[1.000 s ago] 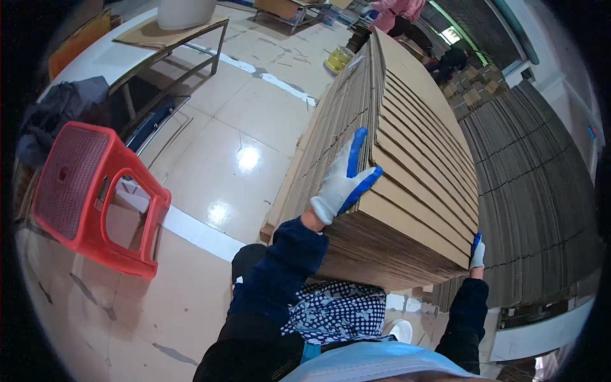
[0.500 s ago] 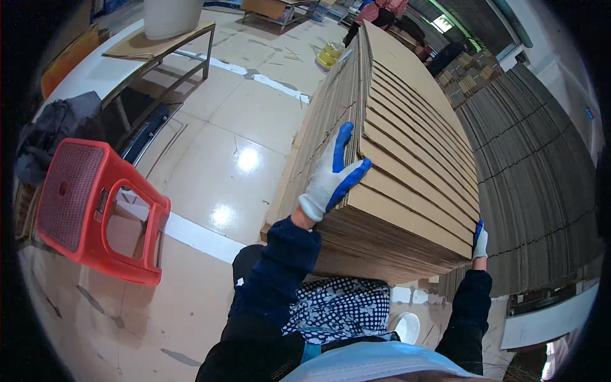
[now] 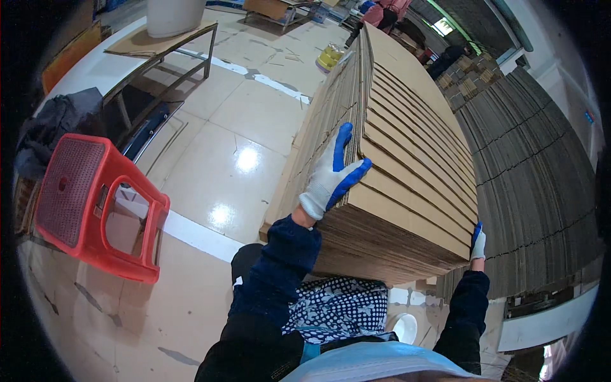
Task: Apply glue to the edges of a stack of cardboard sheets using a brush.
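Note:
A long stack of flat brown cardboard sheets [image 3: 407, 219] runs away from me, its upper sheets fanned like steps. At its near left corner, my left hand [image 3: 331, 175], in a white glove with blue coating, rests against the side edges. Its thumb and forefinger are stretched wide apart, the thumb reaching the top sheet's corner; the other fingers are partly hidden. My right hand [image 3: 478, 243], gloved alike, lies against the stack's near right edge with its visible fingers extended. The two hands flank the near end of the stack.
A red plastic stool [image 3: 95, 207] stands at left, near a table [image 3: 83, 63] carrying a white bucket [image 3: 172, 18]. Dark bundled sheets [image 3: 528, 172] rise along the right. A small white bowl [image 3: 405, 328] sits on the floor. People [image 3: 388, 14] are at the far end.
My hands keep their places on the stack. The view shifts very slightly. At the far end, a person in pink has moved a little.

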### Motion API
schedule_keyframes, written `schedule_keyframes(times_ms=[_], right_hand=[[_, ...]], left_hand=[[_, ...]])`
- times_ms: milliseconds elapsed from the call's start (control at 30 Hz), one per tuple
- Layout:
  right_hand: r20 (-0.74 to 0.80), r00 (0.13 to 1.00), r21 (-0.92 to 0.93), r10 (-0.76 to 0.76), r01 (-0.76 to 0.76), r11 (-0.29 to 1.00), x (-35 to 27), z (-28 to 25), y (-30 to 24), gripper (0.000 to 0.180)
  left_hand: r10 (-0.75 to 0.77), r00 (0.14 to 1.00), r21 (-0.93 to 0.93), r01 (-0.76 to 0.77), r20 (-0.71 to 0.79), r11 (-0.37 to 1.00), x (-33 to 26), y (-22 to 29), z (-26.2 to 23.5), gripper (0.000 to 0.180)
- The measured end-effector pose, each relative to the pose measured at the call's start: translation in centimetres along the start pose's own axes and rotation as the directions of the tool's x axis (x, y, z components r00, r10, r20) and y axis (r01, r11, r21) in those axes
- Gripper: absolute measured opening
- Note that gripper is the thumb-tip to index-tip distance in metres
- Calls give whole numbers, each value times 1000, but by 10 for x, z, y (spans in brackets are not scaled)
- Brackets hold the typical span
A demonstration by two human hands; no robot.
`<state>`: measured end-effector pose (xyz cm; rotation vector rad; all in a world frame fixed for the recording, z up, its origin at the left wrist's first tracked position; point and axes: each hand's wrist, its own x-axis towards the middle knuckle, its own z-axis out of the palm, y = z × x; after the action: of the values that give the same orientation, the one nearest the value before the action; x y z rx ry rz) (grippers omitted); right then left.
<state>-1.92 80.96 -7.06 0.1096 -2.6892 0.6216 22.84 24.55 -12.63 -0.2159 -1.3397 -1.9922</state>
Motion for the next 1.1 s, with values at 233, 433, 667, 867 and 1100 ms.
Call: schedule_keyframes(times_ms=[233, 433, 667, 867, 1100], right_hand=[[11, 1000, -20, 17, -16, 1000, 3, -1, 5, 67], [-48, 999, -37, 12, -13, 999, 1, 2, -1, 67], [-7, 997, 37, 72, -72, 997, -3, 0, -7, 68], [-29, 999, 30, 38, -37, 999, -2, 0, -7, 68], [-72, 997, 77, 21, -15, 997, 0, 4, -2, 68]], left_hand=[[-8, 1000, -17, 7, -7, 1000, 0, 1, 2, 70], [31, 1000, 45, -31, 2, 999, 0, -1, 0, 70], [-38, 999, -42, 38, 1, 998, -1, -1, 1, 70], [-27, 1000, -38, 27, -1, 999, -2, 0, 1, 69], [-29, 999, -50, 28, -18, 998, 0, 4, 4, 72]])
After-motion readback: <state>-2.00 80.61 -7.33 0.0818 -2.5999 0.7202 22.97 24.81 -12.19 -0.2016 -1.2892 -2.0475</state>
